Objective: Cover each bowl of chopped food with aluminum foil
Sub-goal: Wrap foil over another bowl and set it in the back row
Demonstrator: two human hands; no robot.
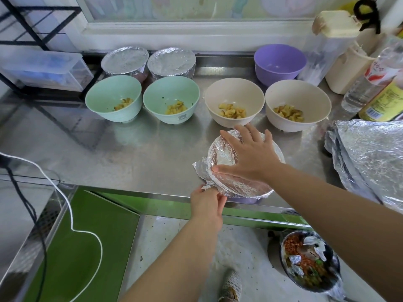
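Observation:
A foil-covered bowl stands at the front edge of the steel counter. My right hand lies flat on top of its foil with fingers spread. My left hand pinches the crumpled foil edge at the bowl's front left side. Behind it stand two green bowls and two beige bowls, uncovered, each with chopped yellow food. Two foil-covered bowls sit at the back.
An empty purple bowl stands at the back right. Loose foil sheets lie at the right. Bottles and a container crowd the right back corner. A waste bowl sits on the floor; a white cable hangs at left.

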